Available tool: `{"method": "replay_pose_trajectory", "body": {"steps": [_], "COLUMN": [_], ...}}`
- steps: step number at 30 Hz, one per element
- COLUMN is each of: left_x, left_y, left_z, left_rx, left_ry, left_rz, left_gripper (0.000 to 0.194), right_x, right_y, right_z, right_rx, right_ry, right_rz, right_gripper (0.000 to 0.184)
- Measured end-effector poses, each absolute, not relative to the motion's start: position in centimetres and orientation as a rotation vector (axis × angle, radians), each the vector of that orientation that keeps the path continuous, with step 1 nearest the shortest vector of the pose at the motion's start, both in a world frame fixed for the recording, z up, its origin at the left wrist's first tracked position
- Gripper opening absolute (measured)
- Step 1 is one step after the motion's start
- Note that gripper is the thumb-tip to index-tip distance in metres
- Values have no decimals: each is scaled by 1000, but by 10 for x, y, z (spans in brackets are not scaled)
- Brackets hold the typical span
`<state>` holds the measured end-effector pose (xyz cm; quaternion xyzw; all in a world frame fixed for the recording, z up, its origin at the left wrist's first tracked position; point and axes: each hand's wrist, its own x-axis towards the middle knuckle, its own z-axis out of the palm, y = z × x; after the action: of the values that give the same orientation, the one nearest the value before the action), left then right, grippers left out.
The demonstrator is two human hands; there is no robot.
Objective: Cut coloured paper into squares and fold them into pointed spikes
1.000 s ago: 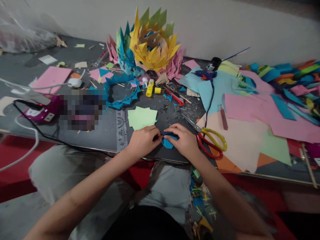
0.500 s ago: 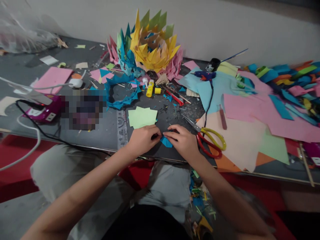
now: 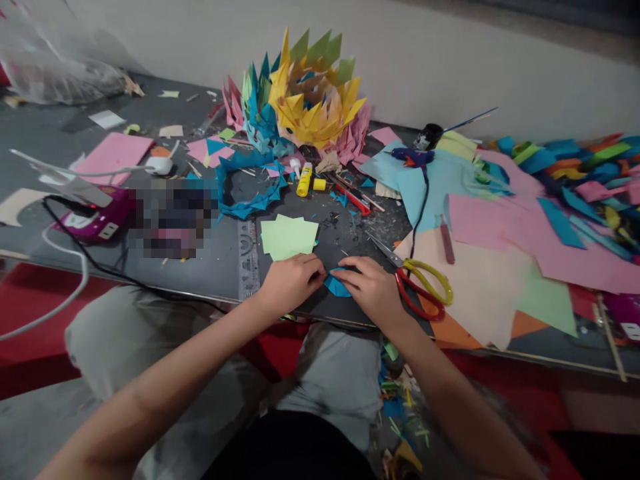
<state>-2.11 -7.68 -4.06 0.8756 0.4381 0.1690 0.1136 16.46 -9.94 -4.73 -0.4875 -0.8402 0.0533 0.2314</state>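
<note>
A small piece of folded blue paper (image 3: 338, 287) lies at the table's front edge between my hands. My left hand (image 3: 296, 279) pinches its left corner with thumb and bent fingers. From the other side my right hand (image 3: 369, 283) grips it, fingers over the top edge and partly hiding it. Just behind my left hand rests a stack of light green paper sheets (image 3: 290, 235), with a clear ruler (image 3: 247, 257) to its left. Large scissors (image 3: 425, 287) with red and yellow handles lie right beside my right hand.
Folded-paper rings (image 3: 315, 110) in several colours stand at the back, with a blue paper ring (image 3: 250, 200) before them. A yellow glue stick (image 3: 304, 180), a red cutter (image 3: 357, 199) and a glue gun (image 3: 413, 157) with its cord lie behind. Coloured sheets (image 3: 480, 267) cover the right.
The right fingers have shifted slightly on the folded blue paper, showing more of it. Both hands stay at the same spot by the table edge; the view has tilted a little.
</note>
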Motion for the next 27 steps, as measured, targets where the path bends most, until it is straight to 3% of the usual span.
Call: {"method": "replay_pose_trajectory", "body": {"steps": [13, 27], "left_x": [-38, -45], "left_y": [-68, -76], "left_z": [-33, -30], "left_rx": [2765, 2898], "left_ry": [943, 1000], "left_rz": [308, 215], "left_gripper": [21, 29], "right_x": [171, 169], "right_y": [-95, -97], "right_z": [-43, -35], "right_rx": [-1241, -1410], "right_ry": [-2505, -2465], "right_rz": [81, 72], "right_gripper": [19, 21]}}
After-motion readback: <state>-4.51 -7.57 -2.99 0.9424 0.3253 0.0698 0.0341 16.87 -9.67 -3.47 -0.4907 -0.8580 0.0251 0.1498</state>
